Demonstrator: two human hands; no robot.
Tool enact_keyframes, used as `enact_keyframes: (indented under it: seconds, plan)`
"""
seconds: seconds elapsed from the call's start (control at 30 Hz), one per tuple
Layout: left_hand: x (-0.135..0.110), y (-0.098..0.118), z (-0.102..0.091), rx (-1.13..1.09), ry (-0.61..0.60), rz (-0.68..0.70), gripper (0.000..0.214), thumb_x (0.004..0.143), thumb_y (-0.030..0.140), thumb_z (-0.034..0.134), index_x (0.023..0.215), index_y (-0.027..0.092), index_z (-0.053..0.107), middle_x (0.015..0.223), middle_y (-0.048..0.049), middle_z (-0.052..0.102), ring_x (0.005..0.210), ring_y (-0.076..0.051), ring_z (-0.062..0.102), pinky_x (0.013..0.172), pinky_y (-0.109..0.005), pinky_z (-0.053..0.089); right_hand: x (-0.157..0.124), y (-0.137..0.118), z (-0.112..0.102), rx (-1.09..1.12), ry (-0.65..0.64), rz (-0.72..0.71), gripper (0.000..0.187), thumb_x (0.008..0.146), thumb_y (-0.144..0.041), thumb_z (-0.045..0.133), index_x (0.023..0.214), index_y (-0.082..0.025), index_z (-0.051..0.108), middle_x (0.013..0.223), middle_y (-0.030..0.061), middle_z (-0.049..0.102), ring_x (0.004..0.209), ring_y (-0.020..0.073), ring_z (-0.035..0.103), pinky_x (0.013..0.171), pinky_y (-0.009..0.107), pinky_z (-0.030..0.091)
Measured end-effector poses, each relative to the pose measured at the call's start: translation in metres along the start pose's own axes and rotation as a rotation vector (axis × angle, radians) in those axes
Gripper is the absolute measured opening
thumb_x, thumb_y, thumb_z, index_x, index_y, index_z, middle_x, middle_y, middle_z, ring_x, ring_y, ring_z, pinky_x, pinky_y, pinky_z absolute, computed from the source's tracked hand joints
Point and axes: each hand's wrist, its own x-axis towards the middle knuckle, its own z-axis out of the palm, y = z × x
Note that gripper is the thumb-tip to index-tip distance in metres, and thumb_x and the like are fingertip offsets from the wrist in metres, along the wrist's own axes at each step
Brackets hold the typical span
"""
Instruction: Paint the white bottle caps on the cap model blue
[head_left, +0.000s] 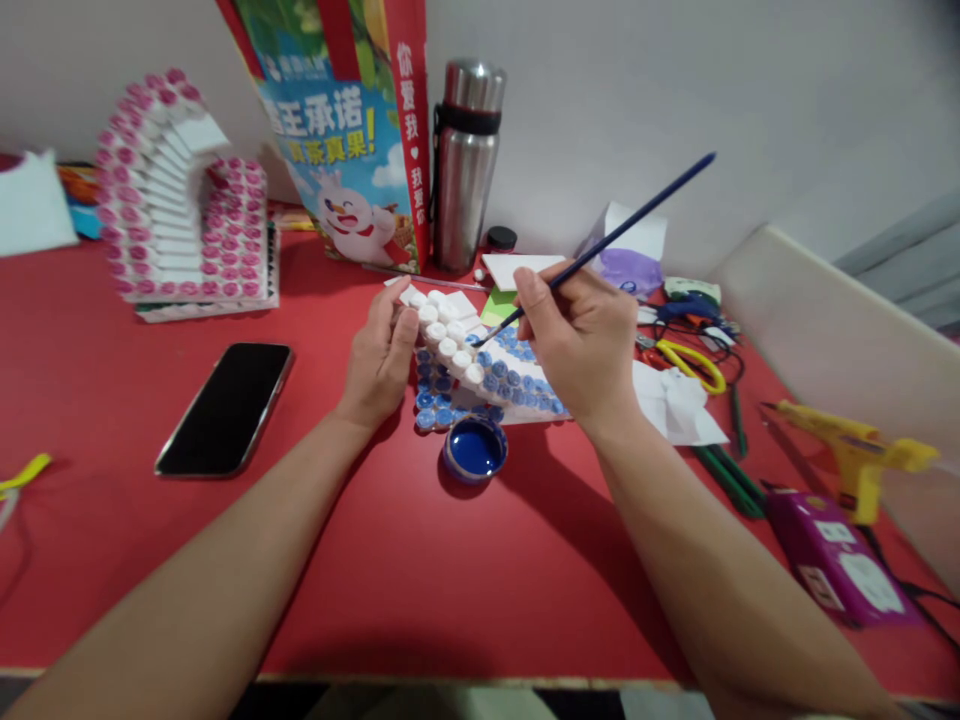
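My right hand (581,350) grips a dark blue paintbrush (637,215) near its bristle end, and the tip touches a craft piece (525,385) covered in rows of small rolled rounds. Many rounds are blue; those on the left part (448,345) are still white. My left hand (379,365) is closed on the white left end of this piece, thumb on top, and steadies it. Just in front of the piece sits a small open pot of blue paint (476,450).
A pink and white arch-shaped craft (161,220) stands at the back left, near a phone (225,410). Behind are a printed paper bag (345,150) and a steel flask (469,165). On the right lie yellow-handled scissors (690,365), a yellow glue gun (855,450) and a purple box (836,560).
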Motion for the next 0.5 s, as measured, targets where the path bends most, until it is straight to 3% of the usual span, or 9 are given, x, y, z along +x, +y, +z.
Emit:
enact_keyframes:
  seconds: [0.27,0.5]
  plan:
    - [-0.0005,-0.0019,0.0005,0.005,0.003,0.027,0.074,0.117,0.083,0.042,0.155,0.026,0.069,0.127,-0.0136,0.081,0.139,-0.035,0.076,0.12,-0.051,0.061,-0.0015,-0.0021,-0.0014,-0.032,0.003,-0.053,0.042,0.115,-0.056,0.075,0.084,-0.029,0.068,0.064,-0.0038,0.06,0.056,0.0138,0.052,0.056,0.033,0.045]
    - [-0.0003,0.0003,0.0001,-0.005,0.0,0.002,0.076,0.116,0.085,0.044,0.155,0.025,0.07,0.126,-0.0141,0.081,0.139,-0.035,0.076,0.119,-0.051,0.062,-0.0009,0.0029,-0.002,-0.041,-0.004,-0.056,0.043,0.114,-0.059,0.076,0.086,-0.028,0.071,0.064,-0.0034,0.059,0.057,0.0139,0.052,0.059,0.034,0.046]
